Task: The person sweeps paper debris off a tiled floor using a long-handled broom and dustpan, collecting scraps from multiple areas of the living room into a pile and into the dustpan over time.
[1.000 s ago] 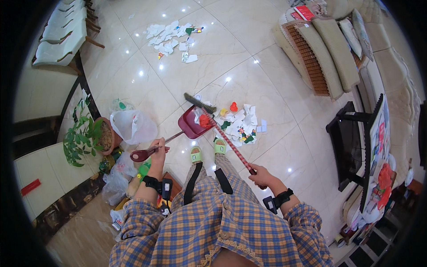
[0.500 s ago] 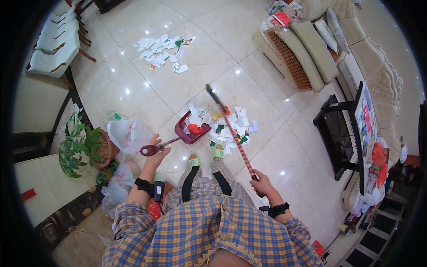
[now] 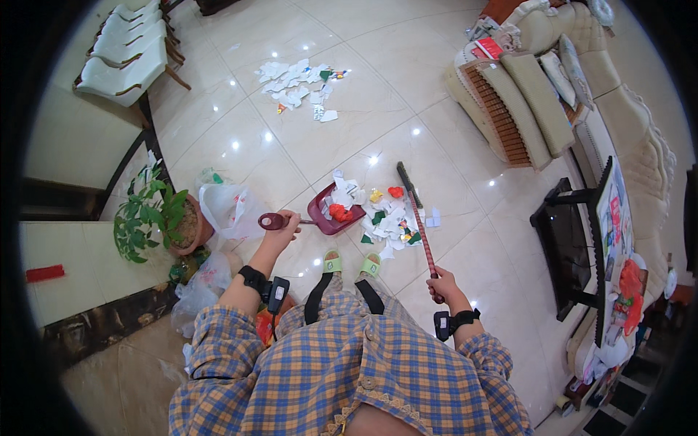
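Observation:
My left hand [image 3: 285, 231] is closed round the handle of a dark red dustpan [image 3: 327, 224], which rests on the tiled floor with its mouth facing right. White paper scraps and a crumpled orange-red piece [image 3: 339, 212] lie in it. With my right hand [image 3: 445, 285] I grip the red-striped stick of a broom [image 3: 425, 243]. Its dark bristle head [image 3: 404, 176] is at the far right edge of a litter pile [image 3: 393, 221]. That pile, right beside the dustpan's mouth, mixes paper scraps with green, yellow and orange bits.
Farther off lies a second heap of scraps [image 3: 294, 83]. On the left stand a potted plant [image 3: 190, 225], white plastic bags [image 3: 231, 211] and a row of white chairs [image 3: 120, 76]. A cushioned sofa [image 3: 509, 109] and a black-legged table [image 3: 563, 247] occupy the right. My green slippers [image 3: 370, 263] are below the pile.
The broom head has swung right, from beyond the dustpan to the pile's far right side. My left hand's fingers, spread before, are now wrapped round the dustpan handle. The whole view has shifted slightly.

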`<state>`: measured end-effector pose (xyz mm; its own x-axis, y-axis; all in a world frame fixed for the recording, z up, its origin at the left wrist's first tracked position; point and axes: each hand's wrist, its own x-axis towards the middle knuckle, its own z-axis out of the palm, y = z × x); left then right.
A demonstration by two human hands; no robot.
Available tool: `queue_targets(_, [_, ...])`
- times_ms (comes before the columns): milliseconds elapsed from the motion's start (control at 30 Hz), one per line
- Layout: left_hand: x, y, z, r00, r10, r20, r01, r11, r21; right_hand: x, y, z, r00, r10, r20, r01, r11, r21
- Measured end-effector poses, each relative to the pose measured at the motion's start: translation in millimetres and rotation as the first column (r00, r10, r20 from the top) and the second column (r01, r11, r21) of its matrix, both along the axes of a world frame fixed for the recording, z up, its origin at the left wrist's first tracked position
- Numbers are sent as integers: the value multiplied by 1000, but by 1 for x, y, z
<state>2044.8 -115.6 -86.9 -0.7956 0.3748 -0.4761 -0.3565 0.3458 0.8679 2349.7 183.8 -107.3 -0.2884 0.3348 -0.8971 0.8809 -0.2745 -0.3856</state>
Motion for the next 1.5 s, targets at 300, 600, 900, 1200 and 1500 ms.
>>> queue_targets(300, [9, 8, 8, 999, -27, 42, 31, 993, -112, 8, -25, 27, 999, 25, -40, -28, 994, -101])
queue_targets(600, [29, 12, 12, 999, 34, 31, -31, 995, -97, 1, -8, 67, 995, 60, -82, -78, 966, -246])
queue_targets(900, [41, 9, 20, 1000, 15, -21, -17, 997, -75, -25, 8, 25, 945, 304, -125, -299, 953, 56])
queue_targets(1200, [39, 7, 6, 993, 33, -110, -29, 999, 45, -28, -27, 28, 946, 317, -66, -321, 945, -62])
queue_targets(1500, [15, 5, -18, 990, 0, -139, 13, 996, 92, -31, -61, 58, 970, 192, -150, -224, 945, -237])
